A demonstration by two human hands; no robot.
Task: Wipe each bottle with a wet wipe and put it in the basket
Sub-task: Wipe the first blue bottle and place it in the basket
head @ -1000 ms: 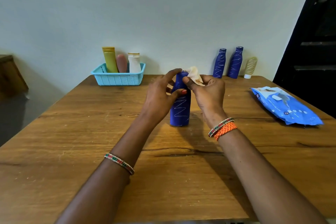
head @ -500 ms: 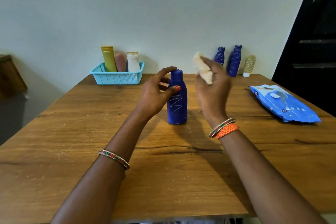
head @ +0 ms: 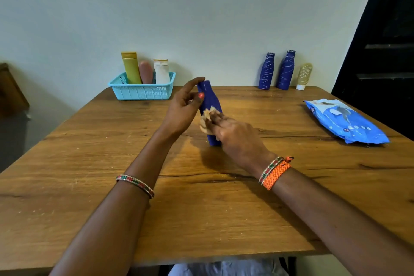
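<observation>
Even, soft daylight, fairly bright, no harsh glare. Soft shadows fall under the forearms onto the table [head: 89, 175], darkest just below the right hand [head: 237, 136]. Slight motion blur on that hand and the wipe [head: 206, 119]. Wide-angle bend: table edges and the dark door [head: 385, 40] lean outward. Door underexposed, detail lost. Centre sharp.

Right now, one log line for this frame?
phase: wiping | left hand: steadies tilted dark blue plastic bottle | right hand: rubs crumpled beige wet wipe on it | turquoise plastic basket: three bottles
</observation>
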